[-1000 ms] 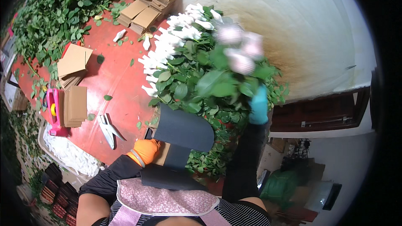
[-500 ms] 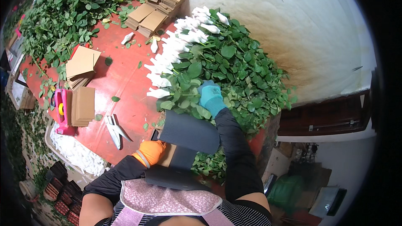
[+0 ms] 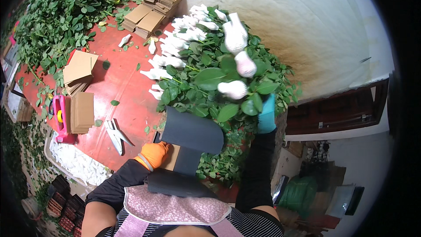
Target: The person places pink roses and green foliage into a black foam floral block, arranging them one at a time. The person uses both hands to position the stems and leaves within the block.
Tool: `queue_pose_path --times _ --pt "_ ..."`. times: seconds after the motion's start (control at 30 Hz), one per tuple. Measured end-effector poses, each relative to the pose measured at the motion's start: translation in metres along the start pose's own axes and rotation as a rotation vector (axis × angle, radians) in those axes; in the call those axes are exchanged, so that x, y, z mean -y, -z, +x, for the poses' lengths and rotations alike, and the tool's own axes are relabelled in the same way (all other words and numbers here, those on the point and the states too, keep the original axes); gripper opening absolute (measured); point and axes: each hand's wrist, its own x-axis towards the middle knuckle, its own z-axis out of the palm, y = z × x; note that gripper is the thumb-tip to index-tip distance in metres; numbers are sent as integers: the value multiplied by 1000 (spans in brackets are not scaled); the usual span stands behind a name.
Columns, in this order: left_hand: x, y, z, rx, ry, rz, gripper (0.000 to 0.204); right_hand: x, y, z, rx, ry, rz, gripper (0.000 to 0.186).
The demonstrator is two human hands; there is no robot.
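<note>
My right hand (image 3: 266,114), in a teal glove, is raised over the right of the leaf pile and closed round rose stems. The held roses (image 3: 234,90) have buds in white net sleeves and broad green leaves; their lower stems are hidden. My left hand (image 3: 153,154), in an orange glove, is curled at the left edge of a piece of brown cardboard (image 3: 172,158). What its fingers grip is hidden. That cardboard lies on a dark ribbed mat (image 3: 193,131) whose far flap curls over. Beyond it lies a heap of sleeved roses (image 3: 175,41), buds to the left.
On the red table (image 3: 131,77) lie a white-handled stapler-like tool (image 3: 115,136), a pink tape dispenser (image 3: 63,118) and cardboard stacks (image 3: 82,112). More cardboard (image 3: 149,19) stands at the back. A leafy heap (image 3: 66,17) fills the far left; a tray of white sleeves (image 3: 79,160) is nearer.
My right hand has lifted several sleeved roses off the heap and moved right with them. My left hand stays by the cardboard. The whole view has shifted slightly.
</note>
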Motion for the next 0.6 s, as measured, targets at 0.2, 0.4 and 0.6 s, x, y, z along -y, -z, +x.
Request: queue_pose_path --times 0.2,0.4,0.6 --pt "-8 18 5 34 -84 76 45 -3 -45 8 158 51 -1039 55" --pt "1 8 5 104 46 36 46 67 -43 -6 343 574 -1071 36" --pt "-5 22 -4 23 -139 -17 43 82 72 -3 174 349 -634 45"
